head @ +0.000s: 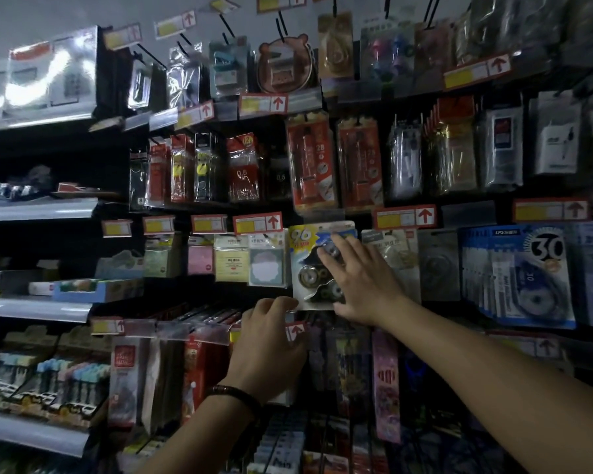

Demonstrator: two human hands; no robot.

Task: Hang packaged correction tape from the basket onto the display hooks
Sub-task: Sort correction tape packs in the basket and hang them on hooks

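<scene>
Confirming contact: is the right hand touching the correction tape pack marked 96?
Yes, the right hand lies with spread fingers flat on the correction tape pack.

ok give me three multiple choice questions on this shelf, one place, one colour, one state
1. The correction tape pack under the right hand hangs: A just right of the sticky notes; B on the top row; C on the bottom shelf.
2. The price tag arrows are: A green; B red; C blue.
3. The right hand's fingers are: A in a fist; B hanging idle; C spread flat on the pack.
Key: A, sticky notes border its left edge; B, red arrows on white; C, straight fingers lie across its front.
</scene>
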